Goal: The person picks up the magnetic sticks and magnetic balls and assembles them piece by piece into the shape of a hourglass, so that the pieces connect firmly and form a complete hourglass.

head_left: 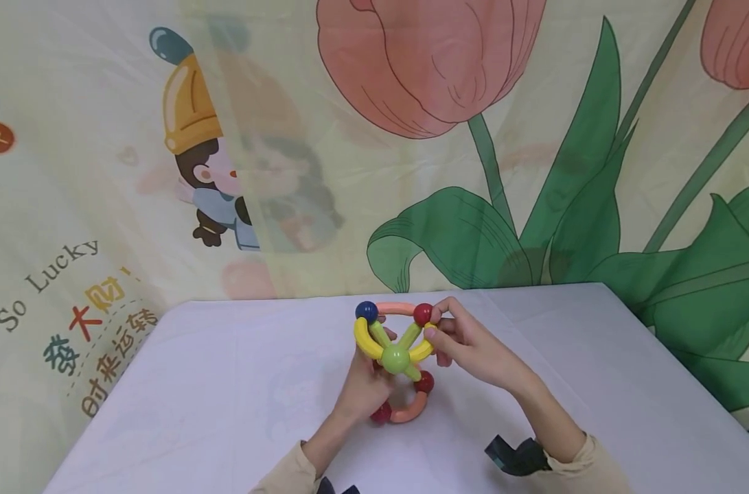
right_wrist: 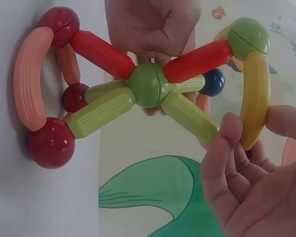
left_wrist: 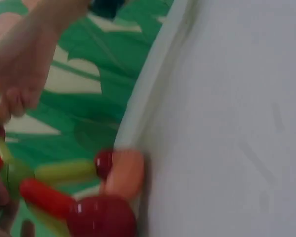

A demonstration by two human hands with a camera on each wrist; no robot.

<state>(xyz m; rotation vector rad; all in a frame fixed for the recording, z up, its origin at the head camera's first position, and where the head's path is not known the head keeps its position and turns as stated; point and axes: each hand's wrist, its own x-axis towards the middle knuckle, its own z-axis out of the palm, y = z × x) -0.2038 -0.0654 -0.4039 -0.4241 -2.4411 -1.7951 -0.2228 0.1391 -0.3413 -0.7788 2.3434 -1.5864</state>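
Observation:
Both hands hold a toy built of coloured balls and rods. At its middle is a green ball (head_left: 395, 358) with red and light green rods spreading from it. My left hand (head_left: 363, 390) grips the toy from the left; in the right wrist view its curled fingers are partly hidden behind the centre. My right hand (head_left: 476, 348) pinches a curved yellow rod (right_wrist: 255, 98) between thumb and fingers. One end of that rod joins another green ball (right_wrist: 248, 38). Lower down, curved salmon rods (right_wrist: 29, 79) link red balls (right_wrist: 51, 143) close to the table.
A white-covered table (head_left: 238, 412) lies under the hands. Behind it hangs a cloth (head_left: 287, 261) printed with tulips, a cartoon figure and lettering. A dark strap piece (head_left: 517, 456) sits at the right wrist.

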